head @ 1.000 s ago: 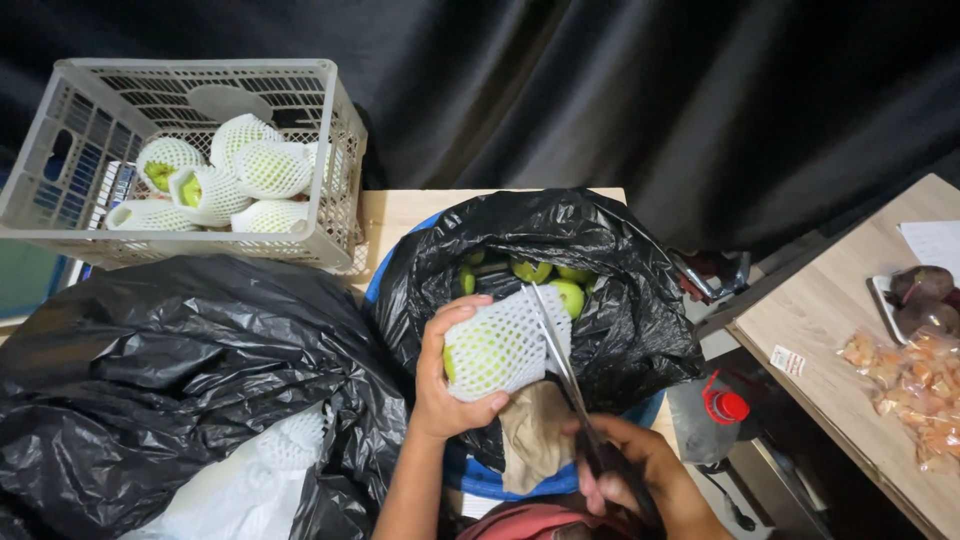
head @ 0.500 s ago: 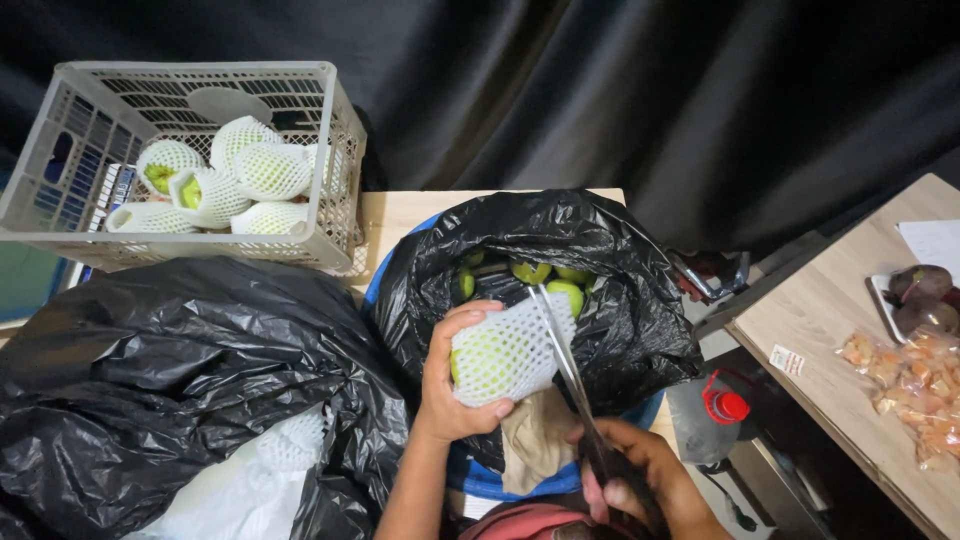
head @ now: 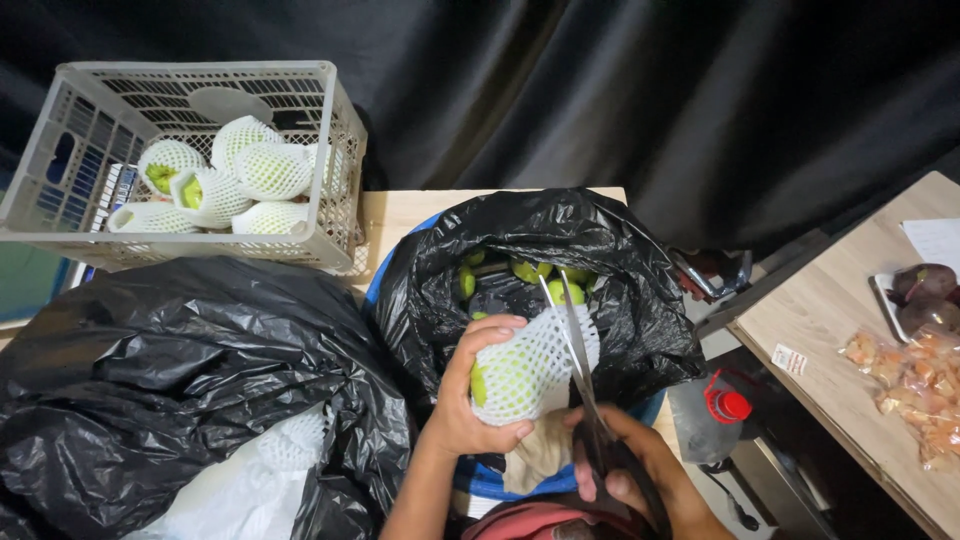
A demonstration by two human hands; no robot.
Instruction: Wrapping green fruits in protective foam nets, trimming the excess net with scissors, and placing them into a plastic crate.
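- The left hand (head: 468,400) is curled firmly round a green fruit (head: 500,375) wrapped in a white foam net sleeve (head: 540,360); its fingers (head: 495,327) hook over the top and the thumb presses in from below, holding it just above the open black bag (head: 560,270).
- The right hand (head: 630,470) has its fingers (head: 590,480) closed through the dark handles of a pair of scissors (head: 575,340). The thin metal blades point up and away, slightly parted, lying against the right edge of the net sleeve.
- The sleeve is soft, springy mesh with diamond-shaped holes, the smooth fruit showing at its open left end.
- The glossy, crinkled bag lines a blue bin and holds more bare green fruits (head: 530,272).
- A larger crumpled black bag (head: 170,370) lies to the left, with white foam netting (head: 290,445) showing at its mouth.
- A grey latticed plastic crate (head: 340,150) behind it holds several net-wrapped fruits (head: 270,170).
- A light wooden table (head: 400,210) lies beneath.
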